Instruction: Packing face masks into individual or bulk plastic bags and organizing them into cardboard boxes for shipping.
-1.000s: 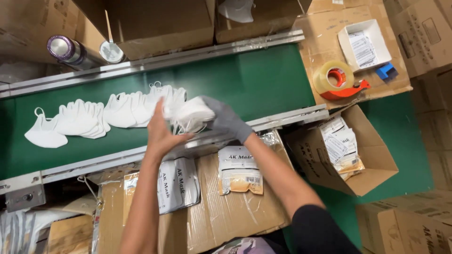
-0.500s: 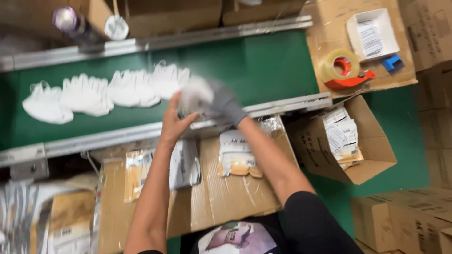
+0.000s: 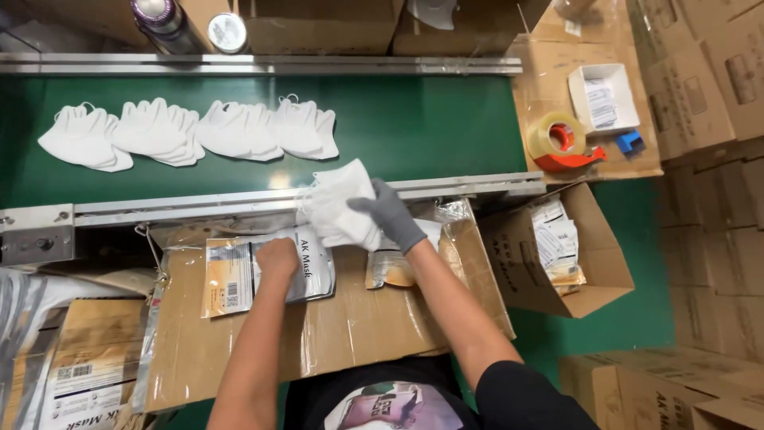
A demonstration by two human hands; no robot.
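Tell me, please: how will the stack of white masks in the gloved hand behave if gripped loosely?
The stack of white masks looks soft and light, so it probably bends easily. Its layers fan out at the edges, so they may slide apart. The gloved right hand pinches it from one side.

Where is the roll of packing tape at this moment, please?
In the head view, the tape roll sits at upper right on a cardboard box beyond the green belt's end, beside a small white box.
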